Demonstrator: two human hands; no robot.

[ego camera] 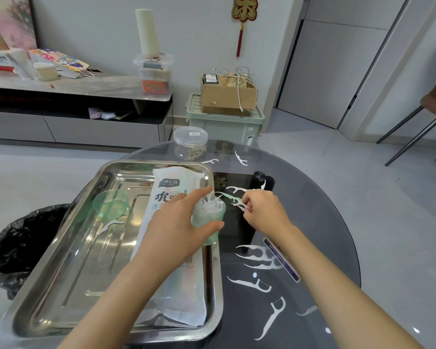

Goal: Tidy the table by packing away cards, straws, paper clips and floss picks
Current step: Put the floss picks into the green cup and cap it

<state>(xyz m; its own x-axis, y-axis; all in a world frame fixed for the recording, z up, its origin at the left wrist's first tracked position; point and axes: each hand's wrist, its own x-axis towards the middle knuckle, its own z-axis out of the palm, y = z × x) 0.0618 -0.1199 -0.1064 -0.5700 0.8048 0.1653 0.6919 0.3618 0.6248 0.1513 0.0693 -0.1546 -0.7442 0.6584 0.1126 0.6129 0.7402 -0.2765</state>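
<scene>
The left hand [179,227] wraps fingers and thumb round a green cup [208,220] full of floss picks [210,206], at the tray's [61,285] right edge. Just beside the cup, the right hand [264,210] pinches some picks [239,204], its arm stretched forward. Loose picks [252,283] lie on the table [325,222], nearer the person. A jar [190,137] of paper clips [195,153] stands at the far side.

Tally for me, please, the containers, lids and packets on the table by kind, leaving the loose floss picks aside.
Metal tray: 1
Clear jar of paper clips: 1
Green tub, gripped by the left hand: 1
Green lid, lying in the tray: 1
Straw packet, lying in the tray: 1
Total: 5
</scene>
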